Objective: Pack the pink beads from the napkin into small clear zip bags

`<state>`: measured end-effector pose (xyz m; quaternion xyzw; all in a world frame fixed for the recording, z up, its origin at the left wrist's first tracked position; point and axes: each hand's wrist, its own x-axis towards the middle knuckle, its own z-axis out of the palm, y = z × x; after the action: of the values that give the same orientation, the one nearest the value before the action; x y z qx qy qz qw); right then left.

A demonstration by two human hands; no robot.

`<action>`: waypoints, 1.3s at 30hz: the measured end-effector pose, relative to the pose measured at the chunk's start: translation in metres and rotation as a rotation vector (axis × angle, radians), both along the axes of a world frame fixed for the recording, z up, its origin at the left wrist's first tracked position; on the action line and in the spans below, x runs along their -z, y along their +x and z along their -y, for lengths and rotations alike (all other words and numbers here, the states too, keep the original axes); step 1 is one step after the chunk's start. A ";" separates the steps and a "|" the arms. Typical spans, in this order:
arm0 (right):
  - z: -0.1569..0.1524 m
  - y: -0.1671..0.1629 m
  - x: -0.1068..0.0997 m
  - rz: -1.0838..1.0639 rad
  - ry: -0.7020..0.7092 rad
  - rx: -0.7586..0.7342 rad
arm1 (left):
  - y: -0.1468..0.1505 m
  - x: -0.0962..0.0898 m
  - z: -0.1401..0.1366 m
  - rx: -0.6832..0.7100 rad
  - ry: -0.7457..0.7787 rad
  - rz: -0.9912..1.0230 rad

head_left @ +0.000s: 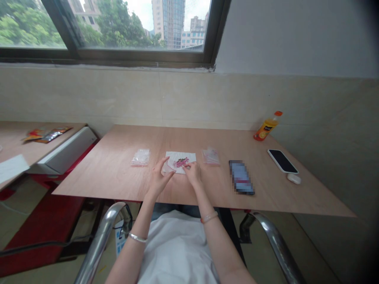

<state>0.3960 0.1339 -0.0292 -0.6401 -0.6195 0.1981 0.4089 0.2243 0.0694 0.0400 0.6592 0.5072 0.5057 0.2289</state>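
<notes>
Fingers of my right hand (pixel 193 173) come close together at the near right edge of the pink and dark beads (pixel 181 162), which lie in a loose heap on the white sheet (pixel 180 154); whether a bead sits between the tips is too small for me to tell. My left hand (pixel 156 178) has its thumb and forefinger spread at the sheet's left side, with a flimsy pale pouch (pixel 168 167) between them; I cannot make out how firmly they touch its film.

For good handling, I would pick from the heap's edge, pinch lightly so nothing squirts away, and travel low over the sheet, where a dropped bead is easy to find. Such thin film probably folds easily, so I would brace it without dragging the sheet.

Left of the sheet lies a clear packet (pixel 140 157), right of it a pinkish packet (pixel 211 156), both out of the fingers' way. Farther right of the sheet are a dark phone (pixel 241 177), a white phone (pixel 282 161), a white case (pixel 294 179) and a drink bottle (pixel 266 128). Only my right fingers get in the way, partly screening the heap's edge
</notes>
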 end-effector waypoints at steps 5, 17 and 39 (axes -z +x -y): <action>0.003 0.000 -0.003 -0.069 0.053 0.059 | 0.001 -0.003 0.001 0.005 -0.003 0.020; 0.041 -0.016 -0.107 -0.325 0.203 -0.370 | 0.007 0.001 0.001 0.026 -0.016 0.020; 0.031 -0.015 -0.095 -0.398 0.004 -0.436 | 0.007 -0.003 0.006 -0.124 0.045 -0.142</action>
<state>0.3812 0.1032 0.0660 -0.4395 -0.6507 0.4017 0.4713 0.2308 0.0637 0.0426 0.6657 0.5508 0.4819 0.1458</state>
